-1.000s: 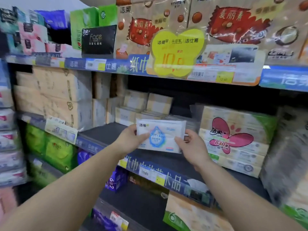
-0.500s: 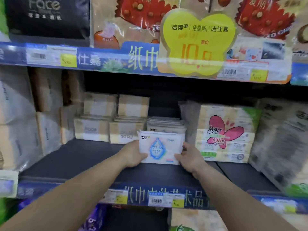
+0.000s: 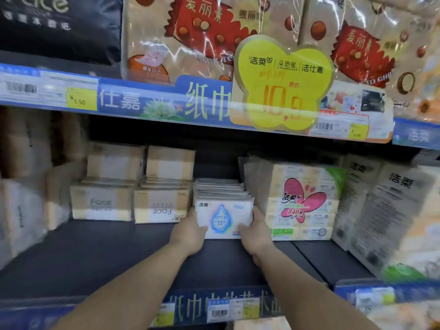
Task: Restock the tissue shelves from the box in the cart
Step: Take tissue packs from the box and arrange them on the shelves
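Fingers of left hand (image 3: 189,231) and right hand (image 3: 256,232) closed on either end of one white tissue pack (image 3: 223,219), upright on dark shelf (image 3: 95,253) at front of a matching row (image 3: 220,186), between Face packs (image 3: 162,206) and butterfly-print bundle (image 3: 304,201).

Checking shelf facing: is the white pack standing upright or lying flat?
Upright: the white tissue pack stands on its long edge, printed face forward, left hand and right hand gripping its ends.

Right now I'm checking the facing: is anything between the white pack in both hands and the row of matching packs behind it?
Nothing visible. The white tissue pack, held by the left hand and right hand, stands directly at the front of the row of matching packs, on the dark shelf.
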Demonstrator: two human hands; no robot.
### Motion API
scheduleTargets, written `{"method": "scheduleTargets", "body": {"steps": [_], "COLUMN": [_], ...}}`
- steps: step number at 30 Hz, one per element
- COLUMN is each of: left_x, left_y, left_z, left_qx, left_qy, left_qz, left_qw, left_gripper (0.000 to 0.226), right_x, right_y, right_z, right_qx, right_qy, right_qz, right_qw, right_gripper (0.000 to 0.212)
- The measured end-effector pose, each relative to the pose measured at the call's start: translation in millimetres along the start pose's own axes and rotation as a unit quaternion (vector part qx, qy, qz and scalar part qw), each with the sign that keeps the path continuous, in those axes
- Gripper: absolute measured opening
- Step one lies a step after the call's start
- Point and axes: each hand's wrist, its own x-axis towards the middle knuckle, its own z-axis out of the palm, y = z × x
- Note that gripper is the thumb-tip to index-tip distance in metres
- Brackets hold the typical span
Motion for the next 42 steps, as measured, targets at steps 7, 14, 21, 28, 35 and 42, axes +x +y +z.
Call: {"method": "scheduleTargets", "body": {"steps": [7, 14, 21, 28, 35, 42], "left_x": [-3.5, -4.6, -43.8, -150.8, -260.3, -341.2], "left_y": [0.1, -0.9, 35.8, 166.1, 329.8, 461.6], "left_z": [2.6, -5.8, -20.9, 59.2, 207.2, 330.2], "left_qx": [0.033, -0.006, 0.086, 0.222, 0.229, 0.204], "left_qy": [-0.001, -0.016, 0.007, -0.03, -0.162, -0.236], "left_qz": [-0.003, -0.061, -0.084, 0.069, 0.225, 0.355], "left_qw": [0.999, 0.998, 0.993, 0.972, 0.933, 0.881], "left_gripper": [0.071, 0.079, 0.078, 0.068, 0.066, 0.053], "right_x": [-2.1, -6.7, -46.7, -119.7, -207.2, -285.0], "right_y": [7.7, 3.1, -3.7, 40.2, 141.3, 221.7], "right_z": [2.7, -3.9, -52.7, -190.1, -399.8, -559.9], "right_qx": [0.038, 0.003, -0.076, -0.282, -0.443, -0.431], "right_qy": [-0.008, -0.036, -0.096, -0.058, 0.004, 0.134], "right_qz": [0.012, 0.016, -0.036, -0.115, 0.007, 0.121], "right_qw": [0.999, 0.999, 0.992, 0.951, 0.896, 0.884], "right_gripper": [0.066, 0.056, 0.039, 0.055, 0.062, 0.056]}}
